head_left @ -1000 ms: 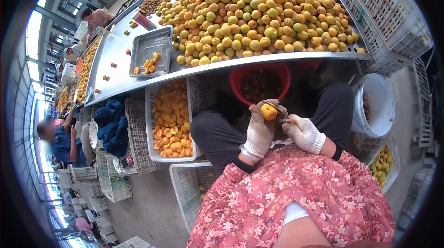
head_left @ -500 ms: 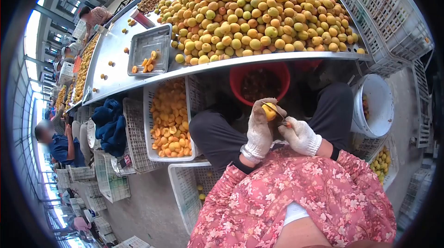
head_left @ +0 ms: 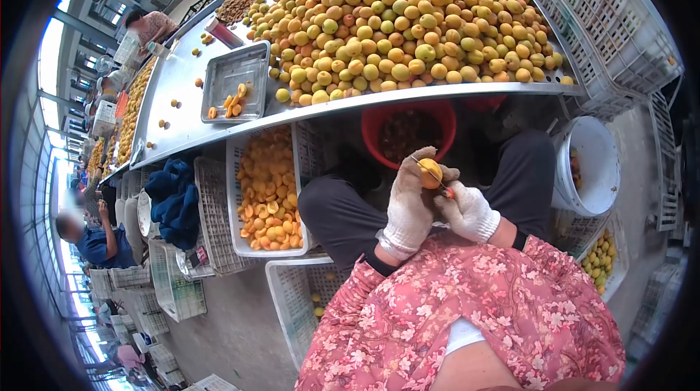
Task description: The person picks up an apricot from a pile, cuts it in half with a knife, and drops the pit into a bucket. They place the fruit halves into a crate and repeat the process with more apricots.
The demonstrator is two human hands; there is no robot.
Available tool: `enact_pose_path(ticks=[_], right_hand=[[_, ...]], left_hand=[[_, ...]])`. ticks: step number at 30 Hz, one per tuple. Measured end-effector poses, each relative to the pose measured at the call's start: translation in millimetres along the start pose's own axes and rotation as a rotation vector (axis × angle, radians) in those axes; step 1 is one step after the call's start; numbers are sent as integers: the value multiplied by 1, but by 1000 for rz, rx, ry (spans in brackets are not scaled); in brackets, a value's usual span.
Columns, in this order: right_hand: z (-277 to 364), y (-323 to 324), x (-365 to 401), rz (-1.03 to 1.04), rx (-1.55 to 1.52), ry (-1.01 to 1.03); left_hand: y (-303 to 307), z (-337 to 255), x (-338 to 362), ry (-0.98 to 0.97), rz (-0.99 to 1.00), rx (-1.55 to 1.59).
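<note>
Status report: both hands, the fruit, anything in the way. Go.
Left hand gloved, shut on apricot. Right hand gloved, shut on small knife, blade against the apricot. Red tub just beyond the hands, nothing between them.

A steel table (head_left: 182,63) bore a heap of apricots (head_left: 408,19) and a tray (head_left: 237,74) with a few halves. Beneath stood a red tub (head_left: 373,125), a white crate (head_left: 233,172) of halved fruit and a bucket (head_left: 598,165). Blue cloth (head_left: 175,198) lay beside the crate.
</note>
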State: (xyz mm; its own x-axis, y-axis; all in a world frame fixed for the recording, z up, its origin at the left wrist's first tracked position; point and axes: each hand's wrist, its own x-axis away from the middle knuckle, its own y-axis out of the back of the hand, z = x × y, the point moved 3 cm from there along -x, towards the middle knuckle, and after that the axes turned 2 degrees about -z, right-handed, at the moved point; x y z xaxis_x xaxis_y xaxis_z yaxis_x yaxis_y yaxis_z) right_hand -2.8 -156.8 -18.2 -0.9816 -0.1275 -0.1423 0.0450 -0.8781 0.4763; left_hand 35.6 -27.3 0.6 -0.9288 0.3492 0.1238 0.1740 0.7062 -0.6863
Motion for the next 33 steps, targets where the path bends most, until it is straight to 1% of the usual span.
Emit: enact_pose_path(ticks=[1, 2, 4, 5, 7, 8, 10, 11, 13, 14, 17, 18, 19, 20, 21, 23, 24, 25, 27, 28, 30, 33], right_hand=[[-1, 0, 1, -37, 4, 22], [-1, 1, 1, -37, 6, 23], [-2, 2, 2, -13, 59, 2], [0, 4, 1, -13, 58, 2], [4, 8, -3, -1, -18, -44], [6, 9, -3, -2, -20, -41], [6, 10, -4, 70, 40, -64], [3, 9, -2, 68, 39, -69], [-3, 6, -4, -49, 97, 77], [-11, 1, -4, -66, 77, 73], [-16, 1, -3, -36, 59, 34], [-11, 4, -2, -3, -1, -19], [-5, 9, -3, -3, -1, -20], [-1, 11, -4, 54, -19, -88], [0, 10, -5, 110, -37, -155], [1, 10, -6, 106, -40, -146], [2, 10, -6, 105, -40, -140], [0, 6, -6, 104, -40, -140], [-7, -3, -3, -47, -114, -42], [-10, -7, -2, -47, -114, -44], [-10, -7, -5, -107, -73, 50], [-6, -1, -4, -63, -73, -2]], left_hand=[[-1, 4, -2, 75, 8, 165], [-1, 4, -2, 74, 10, 166], [-3, 5, -2, 191, 55, 377], [-3, 6, -3, 191, 55, 376], [1, 7, -6, 137, -29, 252], [0, 7, -6, 135, -28, 249], [0, 0, -6, -48, -117, 20], [3, 3, -7, -42, -116, 20], [4, 10, -9, 124, 71, 371], [3, 15, -6, 128, 22, 379], [4, 15, -5, 140, 24, 387], [5, 16, -6, 142, 26, 386], [10, 15, -7, 62, -26, 209], [13, 13, -7, -19, -78, 31], [15, 12, -6, -21, -78, 28], [14, 6, -6, -143, -46, -153], [5, 0, -4, -182, -89, -205], [2, -2, -4, -182, -88, -204], [-1, 2, -4, -7, -41, -86], [3, 15, -5, 109, -32, 114], [0, 17, -4, 113, -35, 152], [-6, 15, -4, 141, -56, 214]])
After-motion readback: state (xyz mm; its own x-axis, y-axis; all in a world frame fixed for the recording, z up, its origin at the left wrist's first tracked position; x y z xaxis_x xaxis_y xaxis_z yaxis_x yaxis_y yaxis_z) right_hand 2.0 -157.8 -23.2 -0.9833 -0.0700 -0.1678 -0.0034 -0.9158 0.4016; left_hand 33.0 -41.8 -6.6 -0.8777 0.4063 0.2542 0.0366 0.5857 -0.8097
